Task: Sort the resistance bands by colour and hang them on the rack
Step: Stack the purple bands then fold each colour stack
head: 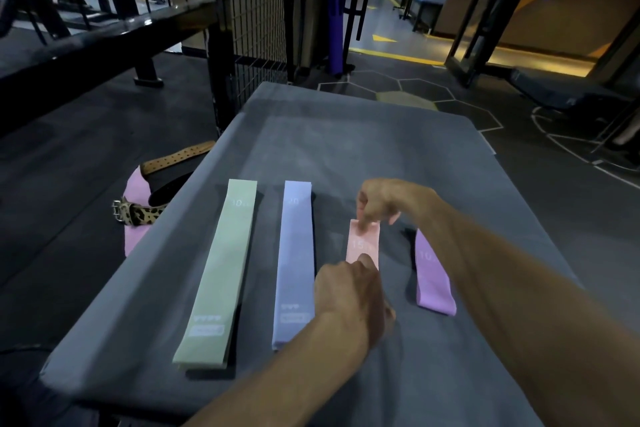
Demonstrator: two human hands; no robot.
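Head view: you've laid four bands in a row on the grey cloth (346,149); none hangs yet. Your right hand (384,199) pinches the pink band (363,243) at its far end, and your left hand (349,295) grips its near end.

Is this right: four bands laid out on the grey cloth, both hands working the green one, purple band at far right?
Not quite. In the head view both hands are on the pink band, not the green band: the right hand pinches its far end and the left hand holds its near end. The rest stands: four bands on the grey cloth, purple band at far right.
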